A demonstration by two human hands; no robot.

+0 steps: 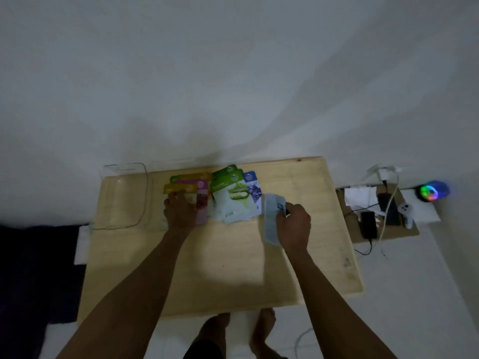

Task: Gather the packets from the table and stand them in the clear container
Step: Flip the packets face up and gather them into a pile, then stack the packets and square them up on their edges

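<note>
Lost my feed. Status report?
Right hand gripping pale packet. Left hand pressing packets on table. Clear container empty, unobstructed.

Both forearms bare, no sleeves in view. Left hand (pixel 180 209) and right hand (pixel 294 225) bare: no gloves, rings or watch visible. Bare feet (pixel 239 330) below the surface (pixel 233 268) near edge; dark garment between them.

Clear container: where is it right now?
Head view: the clear container stands at the far left corner of the wooden table, just left of the left hand and the spread of packets. It looks empty.
</note>
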